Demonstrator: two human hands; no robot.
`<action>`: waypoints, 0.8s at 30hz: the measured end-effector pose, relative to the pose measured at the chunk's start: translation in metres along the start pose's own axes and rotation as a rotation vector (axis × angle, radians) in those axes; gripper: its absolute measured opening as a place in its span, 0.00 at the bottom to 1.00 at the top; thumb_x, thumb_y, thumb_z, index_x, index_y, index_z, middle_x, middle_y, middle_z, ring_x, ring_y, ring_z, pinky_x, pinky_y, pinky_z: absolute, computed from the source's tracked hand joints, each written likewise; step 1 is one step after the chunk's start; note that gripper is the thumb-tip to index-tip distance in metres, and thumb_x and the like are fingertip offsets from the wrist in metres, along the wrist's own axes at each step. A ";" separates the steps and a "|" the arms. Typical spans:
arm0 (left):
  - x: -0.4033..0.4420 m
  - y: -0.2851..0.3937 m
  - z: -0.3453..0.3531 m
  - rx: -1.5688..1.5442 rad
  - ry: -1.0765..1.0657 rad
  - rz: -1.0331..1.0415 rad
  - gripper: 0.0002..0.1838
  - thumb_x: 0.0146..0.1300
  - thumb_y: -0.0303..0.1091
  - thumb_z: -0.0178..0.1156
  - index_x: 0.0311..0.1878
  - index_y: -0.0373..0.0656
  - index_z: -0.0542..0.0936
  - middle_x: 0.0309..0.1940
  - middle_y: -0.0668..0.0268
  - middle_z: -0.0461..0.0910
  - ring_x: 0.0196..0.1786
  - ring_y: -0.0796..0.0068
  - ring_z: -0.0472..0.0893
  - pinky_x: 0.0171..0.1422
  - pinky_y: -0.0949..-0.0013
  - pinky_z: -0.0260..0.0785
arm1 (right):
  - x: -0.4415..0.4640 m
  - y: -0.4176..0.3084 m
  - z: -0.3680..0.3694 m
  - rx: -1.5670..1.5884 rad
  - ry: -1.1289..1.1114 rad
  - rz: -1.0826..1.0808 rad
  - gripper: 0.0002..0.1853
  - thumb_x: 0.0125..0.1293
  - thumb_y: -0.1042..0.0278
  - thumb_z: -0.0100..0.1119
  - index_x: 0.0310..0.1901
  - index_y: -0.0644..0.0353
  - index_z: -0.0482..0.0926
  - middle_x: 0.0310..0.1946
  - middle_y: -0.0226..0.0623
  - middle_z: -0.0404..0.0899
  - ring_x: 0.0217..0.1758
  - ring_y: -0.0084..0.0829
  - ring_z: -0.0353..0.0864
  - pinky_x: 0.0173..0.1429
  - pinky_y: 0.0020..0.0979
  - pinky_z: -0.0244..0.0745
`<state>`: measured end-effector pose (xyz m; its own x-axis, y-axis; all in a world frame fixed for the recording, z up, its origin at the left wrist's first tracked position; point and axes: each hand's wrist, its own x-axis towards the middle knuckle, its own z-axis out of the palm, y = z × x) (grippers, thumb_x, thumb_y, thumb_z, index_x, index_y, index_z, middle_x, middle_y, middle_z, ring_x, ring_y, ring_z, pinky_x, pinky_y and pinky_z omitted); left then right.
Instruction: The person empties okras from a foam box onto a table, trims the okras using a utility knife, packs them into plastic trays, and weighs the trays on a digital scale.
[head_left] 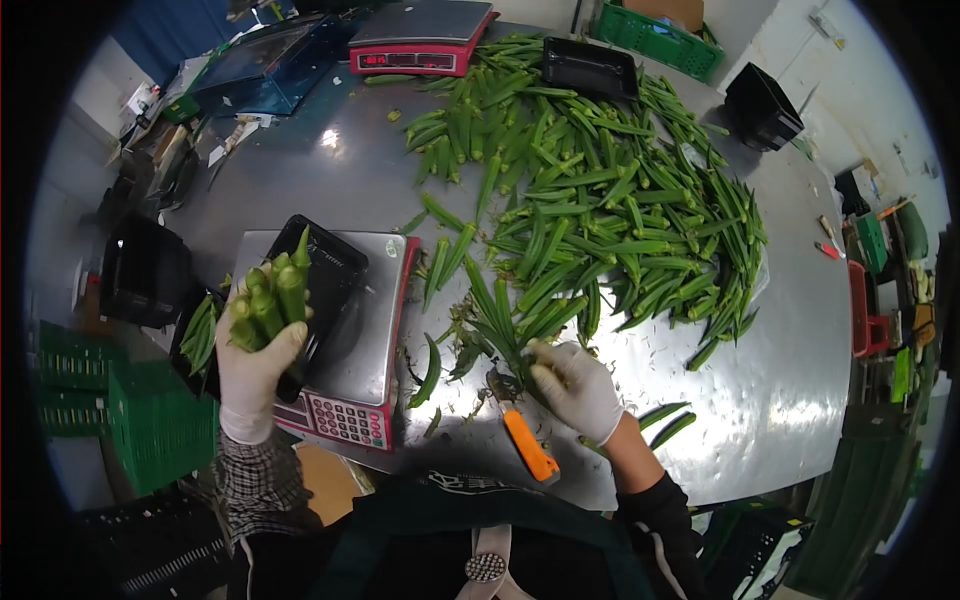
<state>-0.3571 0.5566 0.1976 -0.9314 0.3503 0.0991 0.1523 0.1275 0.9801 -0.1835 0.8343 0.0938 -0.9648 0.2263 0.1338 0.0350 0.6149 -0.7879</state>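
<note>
My left hand, in a white glove, is closed around a bunch of okra, cut ends up, above a black plastic tray. That tray rests on the steel plate of a red scale. My right hand, also gloved, is low over the near edge of the okra pile, fingers curled together beside several pods. Whatever lies between those fingers is hidden. Just left of it is a knife with an orange handle, among dark scraps and trimmings.
A second red scale stands at the far side. One black tray lies on the pile, and another black container is at the far right. A tray with okra sits left of the near scale. Green crates stand at lower left.
</note>
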 end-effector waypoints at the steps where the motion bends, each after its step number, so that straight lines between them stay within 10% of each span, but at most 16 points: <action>1: 0.008 -0.006 -0.012 0.186 0.035 0.116 0.29 0.49 0.21 0.61 0.58 0.35 0.66 0.48 0.57 0.75 0.49 0.69 0.77 0.57 0.69 0.68 | 0.008 0.008 -0.001 -0.011 -0.002 0.071 0.16 0.59 0.67 0.58 0.49 0.60 0.76 0.30 0.41 0.76 0.32 0.42 0.78 0.36 0.35 0.74; 5: 0.016 -0.040 -0.019 0.613 0.027 -0.163 0.36 0.46 0.23 0.65 0.61 0.35 0.64 0.54 0.59 0.72 0.57 0.70 0.71 0.62 0.70 0.61 | 0.069 0.047 0.005 -0.224 0.158 0.065 0.17 0.60 0.66 0.57 0.51 0.58 0.75 0.35 0.40 0.77 0.27 0.35 0.76 0.35 0.32 0.73; 7: 0.009 -0.048 -0.013 1.053 0.072 0.169 0.43 0.40 0.26 0.69 0.63 0.36 0.62 0.59 0.51 0.66 0.61 0.54 0.67 0.64 0.61 0.61 | 0.104 0.057 0.010 -0.352 0.193 0.139 0.20 0.58 0.60 0.58 0.51 0.59 0.75 0.36 0.42 0.77 0.31 0.38 0.78 0.38 0.34 0.73; 12: -0.008 0.002 0.022 0.650 0.016 0.469 0.34 0.43 0.26 0.66 0.58 0.34 0.68 0.59 0.50 0.66 0.63 0.54 0.66 0.66 0.58 0.57 | 0.153 0.092 0.030 -0.534 0.205 0.272 0.21 0.56 0.54 0.59 0.45 0.61 0.76 0.37 0.45 0.78 0.37 0.45 0.79 0.42 0.40 0.73; 19: -0.038 -0.027 0.077 0.317 -0.401 0.306 0.24 0.47 0.28 0.66 0.50 0.37 0.75 0.56 0.53 0.70 0.58 0.56 0.70 0.63 0.60 0.60 | 0.145 0.106 -0.011 0.552 0.035 0.591 0.10 0.57 0.62 0.60 0.32 0.59 0.75 0.24 0.31 0.77 0.29 0.26 0.77 0.35 0.28 0.72; 24: -0.047 -0.039 0.087 0.271 -0.537 0.243 0.23 0.49 0.28 0.66 0.51 0.39 0.75 0.55 0.56 0.71 0.58 0.59 0.71 0.61 0.62 0.62 | 0.132 0.093 -0.039 1.264 0.268 0.322 0.06 0.58 0.67 0.57 0.35 0.59 0.75 0.35 0.39 0.79 0.39 0.27 0.79 0.44 0.28 0.73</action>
<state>-0.2904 0.6161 0.1400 -0.5755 0.8051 0.1434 0.4811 0.1915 0.8555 -0.2973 0.9504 0.0620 -0.8733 0.4585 -0.1644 -0.1542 -0.5803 -0.7997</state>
